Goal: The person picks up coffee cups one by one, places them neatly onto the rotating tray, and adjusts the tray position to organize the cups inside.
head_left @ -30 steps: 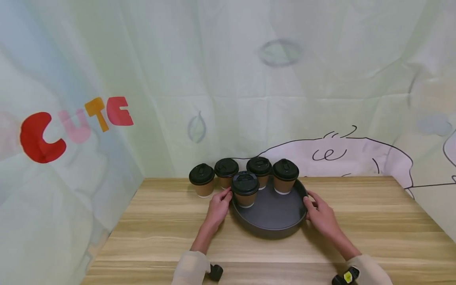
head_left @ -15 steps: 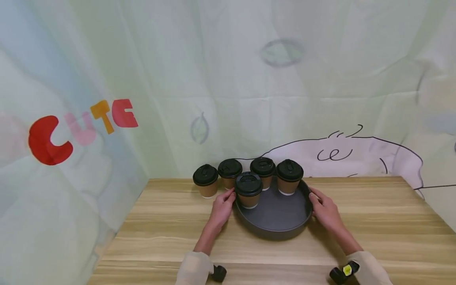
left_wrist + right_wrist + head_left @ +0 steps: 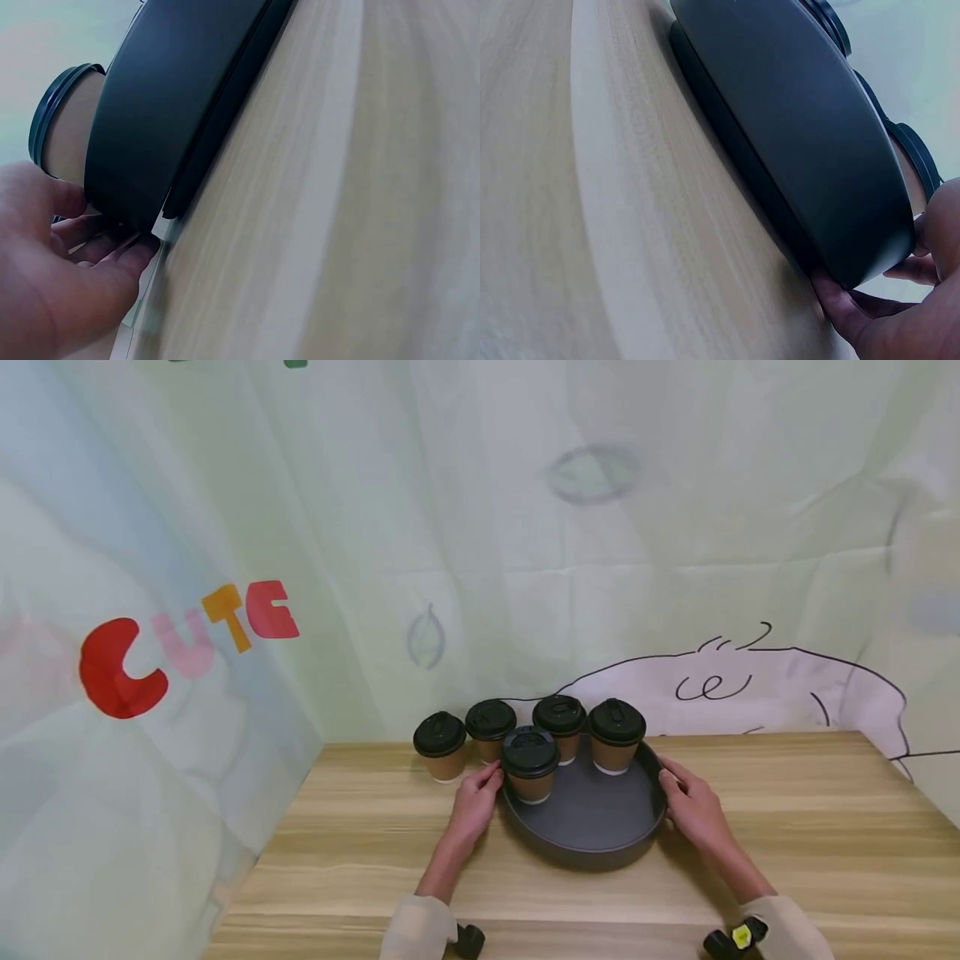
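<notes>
A round dark grey tray point(image 3: 585, 827) with a low wall stands on the wooden table. My left hand point(image 3: 474, 806) grips its left side, thumb near the rim and fingers low on the wall in the left wrist view. On the opposite side my right hand point(image 3: 693, 810) holds the wall, with fingertips at the base in the right wrist view. Inside the tray are a front paper coffee cup point(image 3: 531, 787), a rear cup point(image 3: 567, 747) and a right cup point(image 3: 613, 756), all brown with black lids. The tray's underside is hidden in the head view.
Outside the tray, a lidded cup point(image 3: 446, 765) stands on the table point(image 3: 360, 860) at the left. Another cup point(image 3: 491, 722) is just behind the tray's left edge, partly hidden. A printed curtain point(image 3: 480, 527) hangs behind the table's back edge.
The whole scene has shifted slightly right and down in the head view. Both hands keep their hold on the tray, and the cups stay in the same places around and inside it.
</notes>
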{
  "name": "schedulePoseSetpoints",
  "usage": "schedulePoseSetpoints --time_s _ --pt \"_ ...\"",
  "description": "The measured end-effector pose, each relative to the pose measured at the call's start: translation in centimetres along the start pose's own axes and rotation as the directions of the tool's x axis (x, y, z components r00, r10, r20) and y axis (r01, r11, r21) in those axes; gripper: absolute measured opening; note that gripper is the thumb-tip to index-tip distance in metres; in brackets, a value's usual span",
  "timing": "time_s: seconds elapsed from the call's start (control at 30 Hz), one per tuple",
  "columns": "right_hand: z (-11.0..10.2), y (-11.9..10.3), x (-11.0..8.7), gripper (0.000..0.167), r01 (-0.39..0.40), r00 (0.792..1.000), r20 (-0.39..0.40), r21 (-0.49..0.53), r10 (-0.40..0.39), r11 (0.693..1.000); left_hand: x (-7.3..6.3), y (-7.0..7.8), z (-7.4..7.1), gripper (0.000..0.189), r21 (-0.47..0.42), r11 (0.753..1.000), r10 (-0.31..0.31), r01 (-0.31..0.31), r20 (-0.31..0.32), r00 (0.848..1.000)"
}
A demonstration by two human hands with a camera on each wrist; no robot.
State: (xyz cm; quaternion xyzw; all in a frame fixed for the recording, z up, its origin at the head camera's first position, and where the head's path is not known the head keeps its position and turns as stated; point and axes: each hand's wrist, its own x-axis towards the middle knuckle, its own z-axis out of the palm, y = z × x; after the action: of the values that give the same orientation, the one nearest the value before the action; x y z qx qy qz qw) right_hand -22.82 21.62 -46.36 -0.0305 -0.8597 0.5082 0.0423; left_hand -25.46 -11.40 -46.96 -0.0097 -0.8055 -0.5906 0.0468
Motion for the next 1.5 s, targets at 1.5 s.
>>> schedulePoseSetpoints --time_s 1.5 --pt "0.1 0.5 0.1 0.052 0.098 0.995 -0.026 -0.041 -0.099 0.994 4.4 -1.2 -7.9 0.104 0.049 0.96 0.279 -0.277 -0.299 0.912"
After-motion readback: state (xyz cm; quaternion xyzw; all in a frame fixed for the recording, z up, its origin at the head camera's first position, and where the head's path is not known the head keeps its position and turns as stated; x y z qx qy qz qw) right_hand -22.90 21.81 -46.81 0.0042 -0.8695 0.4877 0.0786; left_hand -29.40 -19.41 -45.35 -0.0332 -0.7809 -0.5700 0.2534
